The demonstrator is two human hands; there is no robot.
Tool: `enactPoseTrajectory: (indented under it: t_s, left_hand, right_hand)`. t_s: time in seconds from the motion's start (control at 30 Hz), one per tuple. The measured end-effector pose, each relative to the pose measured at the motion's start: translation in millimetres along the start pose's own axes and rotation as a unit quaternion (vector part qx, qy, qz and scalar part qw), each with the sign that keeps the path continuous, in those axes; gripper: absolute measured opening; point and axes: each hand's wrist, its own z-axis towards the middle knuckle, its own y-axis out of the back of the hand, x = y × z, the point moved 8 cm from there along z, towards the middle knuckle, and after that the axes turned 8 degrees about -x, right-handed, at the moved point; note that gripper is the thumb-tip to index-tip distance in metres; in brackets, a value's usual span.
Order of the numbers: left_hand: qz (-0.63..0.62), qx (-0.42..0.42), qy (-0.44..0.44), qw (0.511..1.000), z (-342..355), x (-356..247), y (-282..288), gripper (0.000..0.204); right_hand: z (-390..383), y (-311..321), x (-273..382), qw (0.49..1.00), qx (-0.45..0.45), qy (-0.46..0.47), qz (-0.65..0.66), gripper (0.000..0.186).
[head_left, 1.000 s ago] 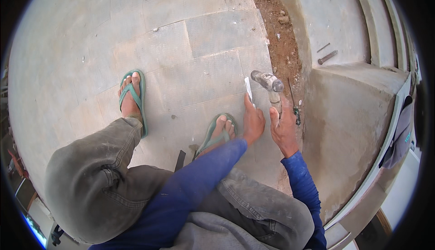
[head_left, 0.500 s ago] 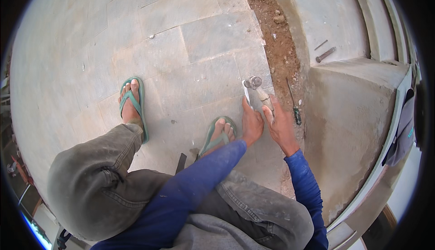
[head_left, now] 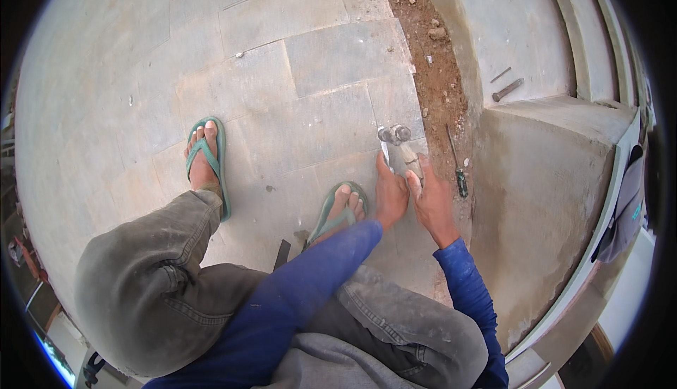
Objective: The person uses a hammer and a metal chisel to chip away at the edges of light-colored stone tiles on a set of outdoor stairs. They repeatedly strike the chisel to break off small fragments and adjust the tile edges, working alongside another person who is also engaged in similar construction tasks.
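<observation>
Head view shows our left hand (head_left: 390, 195) and right hand (head_left: 428, 202) closed on a metal tap (head_left: 399, 146), mid-frame, which needs careful wrapping next.

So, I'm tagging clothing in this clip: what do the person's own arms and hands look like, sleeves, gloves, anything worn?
Both arms wear long, plain royal-blue fabric sleeves reaching the wrists, creased, with no visible markings. The left hand and right hand are bare: no gloves, and no rings or watch that I can make out.
</observation>
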Motion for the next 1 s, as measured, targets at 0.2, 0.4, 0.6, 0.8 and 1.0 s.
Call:
enactPoseTrajectory:
  t_s: [0.2, 0.4, 0.6, 0.8, 1.0]
  left_hand:
    - [0.007, -0.006, -0.011, 1.0, -5.3, 4.4, 0.3, 0.071]
    - [0.011, 0.083, 0.149, 0.985, -5.3, -50.8, 6.0, 0.075]
    - [-0.074, 0.171, 0.201, 0.962, 100.3, -181.2, 36.2, 0.061]
    - [0.253, 0.22, 0.047, 0.941, 157.8, -273.0, 6.7, 0.056]
    - [0.422, 0.366, 0.051, 0.828, 163.9, -301.8, -50.5, 0.055]
  right_hand:
    - [2.5, 0.5, 8.1, 0.999, 0.039, -0.009, -0.018, 0.043]
    - [-2.1, 48.2, -9.9, 0.99, -0.092, -0.069, 0.087, 0.043]
    - [-72.6, 49.1, -68.9, 0.941, -0.093, -0.271, 0.181, 0.05]
    - [-143.2, -2.1, -95.5, 0.875, -0.086, -0.391, 0.271, 0.05]
    - [-163.4, -48.6, -93.1, 0.835, -0.108, -0.445, 0.306, 0.04]
